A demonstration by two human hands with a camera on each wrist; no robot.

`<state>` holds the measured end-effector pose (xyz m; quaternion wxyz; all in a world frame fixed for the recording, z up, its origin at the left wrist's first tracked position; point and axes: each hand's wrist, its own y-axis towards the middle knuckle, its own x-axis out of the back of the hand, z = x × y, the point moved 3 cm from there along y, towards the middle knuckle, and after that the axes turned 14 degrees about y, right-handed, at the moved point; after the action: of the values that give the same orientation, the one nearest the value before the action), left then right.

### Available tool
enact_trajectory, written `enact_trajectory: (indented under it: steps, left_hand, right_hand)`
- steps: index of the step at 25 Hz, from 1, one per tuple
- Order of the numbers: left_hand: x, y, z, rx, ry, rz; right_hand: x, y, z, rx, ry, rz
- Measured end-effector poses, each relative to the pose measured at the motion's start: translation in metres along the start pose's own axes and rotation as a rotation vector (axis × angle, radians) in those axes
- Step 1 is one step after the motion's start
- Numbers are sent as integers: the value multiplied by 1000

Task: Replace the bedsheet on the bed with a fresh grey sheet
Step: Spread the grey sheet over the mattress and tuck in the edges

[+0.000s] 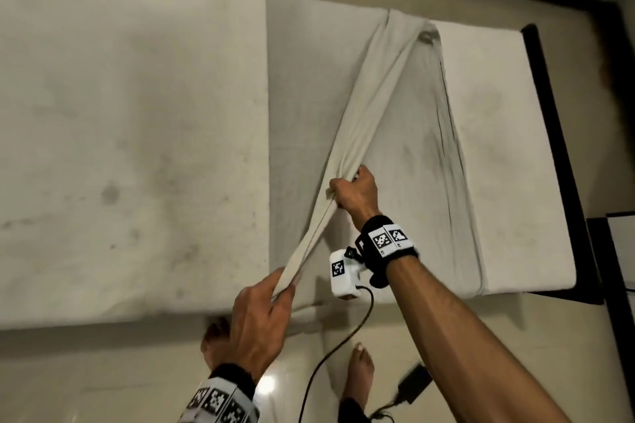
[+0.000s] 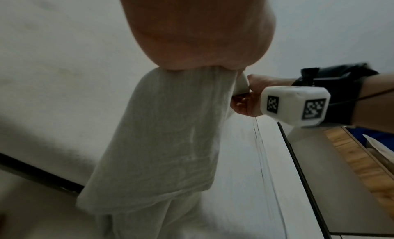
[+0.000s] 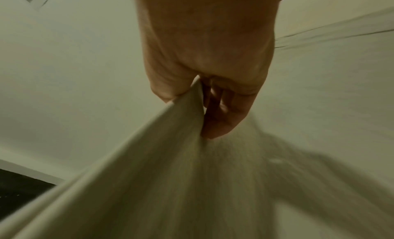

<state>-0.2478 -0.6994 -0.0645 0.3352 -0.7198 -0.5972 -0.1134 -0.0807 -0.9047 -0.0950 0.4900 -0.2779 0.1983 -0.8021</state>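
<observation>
Fingers (image 3: 221, 118) of right hand (image 1: 355, 194) curled round gathered ridge of sheet (image 1: 371, 106); left hand (image 1: 259, 316) pinched same ridge nearer, at mattress edge. Sheet, pale grey-beige, rose from mattress (image 1: 130, 148) in taut fold, rest spread over its right part. Bare stained mattress lay left and far right. Black bed frame (image 1: 556, 148) bordered right side. Cable (image 1: 343, 343) hung from wrist camera (image 1: 343, 273). Bare feet (image 1: 360, 371) and black adapter (image 1: 414, 383) were on glossy floor (image 1: 103, 371).

Your bare mattress (image 1: 137, 148) sits in a black bed frame (image 1: 549, 113); grey sheet (image 1: 405, 154) lies partly on its right half, near edge hanging off.
</observation>
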Motion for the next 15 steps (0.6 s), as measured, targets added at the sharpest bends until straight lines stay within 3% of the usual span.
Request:
enact_trajectory:
  steps: [4,8,15]
  left_hand:
    - [55,7,42,96,-6,-20]
    - [85,49,71,272,-14,-138]
    - [123,77,99,404,-124,-226]
  right_hand:
    - [-56,18,38,70,21,-109]
    - [-115,4,64,71,91,-73]
    - [-136,46,89,-134,381,-221]
